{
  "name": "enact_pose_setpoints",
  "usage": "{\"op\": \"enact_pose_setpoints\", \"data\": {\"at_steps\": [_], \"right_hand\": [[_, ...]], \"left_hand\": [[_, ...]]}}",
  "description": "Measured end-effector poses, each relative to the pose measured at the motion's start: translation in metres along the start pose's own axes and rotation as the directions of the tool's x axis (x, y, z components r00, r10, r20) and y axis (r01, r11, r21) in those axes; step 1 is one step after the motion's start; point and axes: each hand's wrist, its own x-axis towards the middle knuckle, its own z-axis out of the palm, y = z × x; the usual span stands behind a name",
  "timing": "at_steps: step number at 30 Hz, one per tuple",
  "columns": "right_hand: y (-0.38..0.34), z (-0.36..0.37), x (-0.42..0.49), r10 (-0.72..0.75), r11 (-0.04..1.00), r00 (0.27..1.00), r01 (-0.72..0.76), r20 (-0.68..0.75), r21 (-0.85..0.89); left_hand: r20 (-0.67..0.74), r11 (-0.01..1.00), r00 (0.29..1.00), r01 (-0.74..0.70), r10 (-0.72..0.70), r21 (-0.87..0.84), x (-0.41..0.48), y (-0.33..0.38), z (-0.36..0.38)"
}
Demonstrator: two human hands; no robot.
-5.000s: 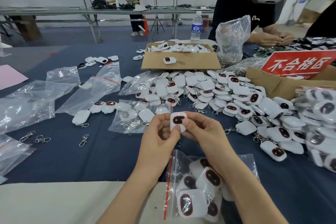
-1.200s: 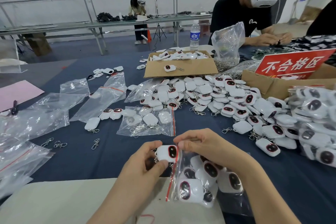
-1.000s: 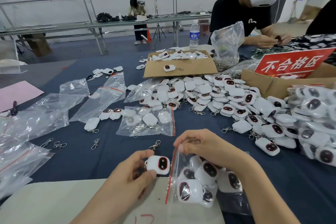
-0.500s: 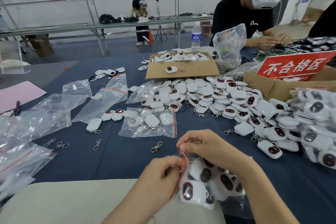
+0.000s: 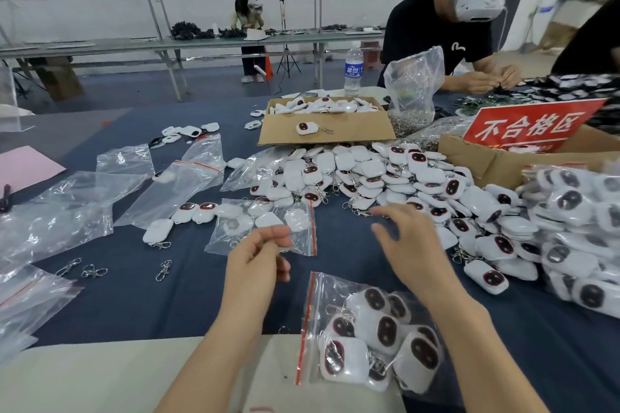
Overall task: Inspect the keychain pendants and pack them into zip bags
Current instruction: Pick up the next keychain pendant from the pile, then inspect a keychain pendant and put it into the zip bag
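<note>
Far left: empty zip bags (image 5: 67, 211) lie flat on blue cloth (image 5: 134, 305). Loose metal clasp (image 5: 163, 270) beside them. Left hand (image 5: 258, 261) above cloth, fingers loosely curled, nothing in them. Filled zip bag (image 5: 385, 332) of pendants lies at near table edge, partly under right forearm. Right hand (image 5: 409, 245) hovers empty, fingers spread, fingertips near loose pendant pile (image 5: 369, 168).

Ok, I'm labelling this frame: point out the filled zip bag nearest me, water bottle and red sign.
filled zip bag (image 5: 330, 290), head view, bare plastic near its mouth
water bottle (image 5: 353, 72), head view, blue label
red sign (image 5: 530, 126), head view, middle of face
</note>
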Motion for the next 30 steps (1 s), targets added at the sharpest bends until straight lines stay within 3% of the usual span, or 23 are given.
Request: {"op": "enact_pose_setpoints", "data": {"at_steps": [2,3,6,11,18,19,21,24,26,30], "right_hand": [[0.020,-0.004,0.004,0.072,0.943,0.995,-0.089,-0.063,-0.322],[0.029,-0.006,0.007,0.124,0.912,0.992,-0.126,-0.030,-0.391],[0.044,-0.006,0.011,0.185,0.908,0.982,-0.161,0.026,-0.387],[0.050,-0.003,0.017,0.085,0.903,0.975,-0.161,-0.203,-0.397],[0.053,-0.003,0.018,-0.038,0.918,0.944,-0.096,-0.327,-0.385],[0.051,-0.004,0.019,-0.053,0.939,0.944,-0.063,-0.326,-0.337],[0.037,-0.009,0.022,0.027,0.999,0.960,-0.038,-0.278,-0.034],[0.003,-0.015,0.024,0.050,0.896,0.998,-0.031,-0.031,0.444],[-0.017,-0.010,0.022,-0.083,0.819,0.988,-0.007,0.130,0.574],[-0.050,0.021,0.011,-0.242,0.746,0.892,-0.080,0.381,0.661]], "left_hand": [[-0.018,0.999,1.000,-0.001,0.000,-0.033,0.007,-0.004,0.006],[-0.028,0.999,1.000,-0.007,0.006,-0.033,0.009,-0.007,0.008],[-0.026,0.998,0.998,-0.054,0.055,0.013,0.011,-0.019,0.010],[0.000,0.994,0.996,-0.090,0.090,0.056,0.018,-0.026,0.011],[0.005,0.993,0.994,-0.113,0.113,0.044,0.019,-0.028,0.013],[0.008,0.992,0.993,-0.116,0.115,0.041,0.018,-0.028,0.013],[0.037,0.992,0.991,-0.128,0.128,0.005,0.017,-0.026,0.012],[0.157,0.983,0.977,-0.122,0.144,-0.138,0.014,-0.021,0.014],[0.265,0.970,0.951,-0.104,0.162,-0.219,0.013,-0.021,0.017],[0.421,0.986,0.898,-0.073,0.130,-0.150,0.013,-0.023,0.017]]}}
